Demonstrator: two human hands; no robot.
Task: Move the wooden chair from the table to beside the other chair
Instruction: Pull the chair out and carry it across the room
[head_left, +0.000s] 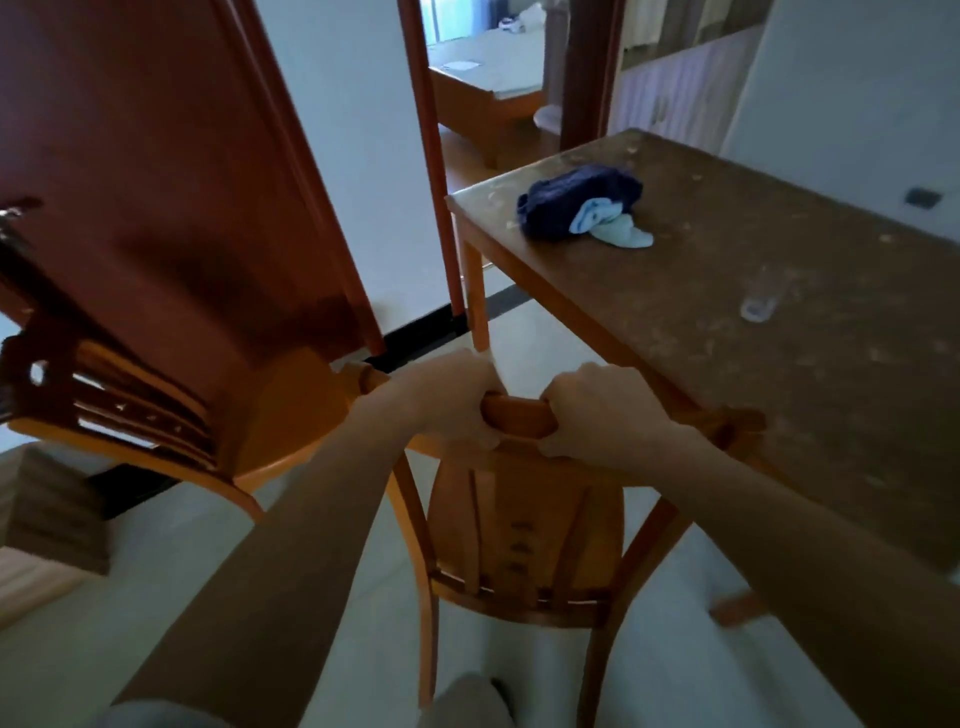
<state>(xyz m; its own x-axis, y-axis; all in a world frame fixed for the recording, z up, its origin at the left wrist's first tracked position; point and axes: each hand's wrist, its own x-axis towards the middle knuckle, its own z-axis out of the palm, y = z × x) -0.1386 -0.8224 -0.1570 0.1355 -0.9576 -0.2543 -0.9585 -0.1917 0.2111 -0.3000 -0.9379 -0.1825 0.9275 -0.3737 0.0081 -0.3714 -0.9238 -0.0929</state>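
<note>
The wooden chair (524, 525) stands right in front of me, its back toward me and its right side close to the table (753, 322). My left hand (452, 400) and my right hand (597, 410) both grip the chair's top rail, a short stretch of rail showing between them. The other chair (280, 415) stands to the left by a red-brown door; its seat and part of its slatted back are visible. A gap of pale floor lies between the two chairs.
A dark blue and light blue cloth bundle (582, 208) and a clear glass (761, 306) rest on the table. The red-brown door (171, 182) leans at the left. Beyond an open doorway is a bed (478, 88). Stacked boards (52, 514) lie at the lower left.
</note>
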